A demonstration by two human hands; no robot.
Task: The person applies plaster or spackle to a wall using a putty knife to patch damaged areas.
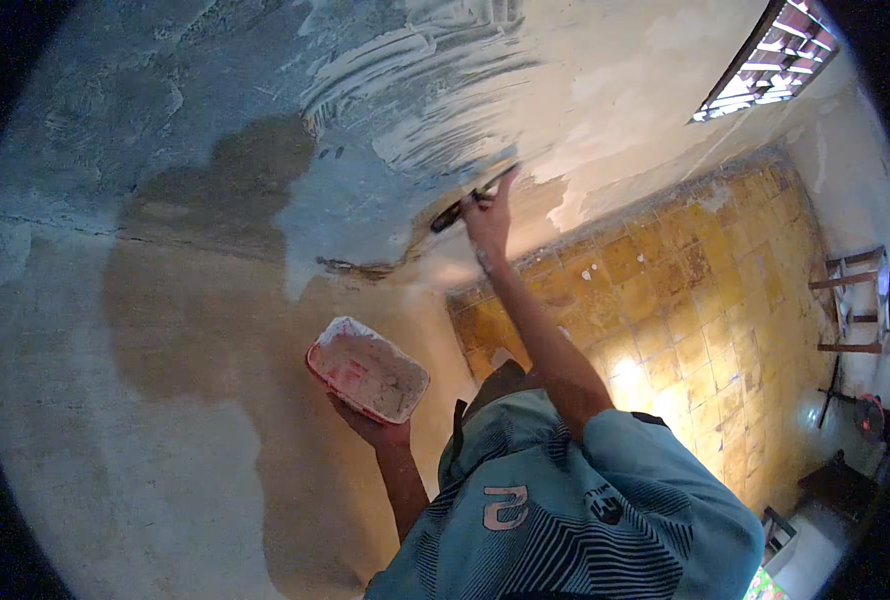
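Observation:
My left hand (377, 430) holds a whitish plastic tub (340, 338) from below, with red showing along its side. Pale, pinkish plaster or filler coats the inside of the tub. Up and to the right, my right hand (489, 228) is closed around a plastering trowel (452, 213) with a dark handle. The trowel is near or against the wall (365, 190); slight blur hides whether its blade touches. Just above it, curved white streaks of filler (455, 85) lie over the grey-blue surface.
Bare, darker patches and a long crack (155, 235) mark the wall on the left. Yellow floor tiles (655, 290) stretch away on the right. Beyond them stand a wooden frame like a ladder or stool (850, 300) and a fan (870, 418). A barred window (770, 60) is at top right.

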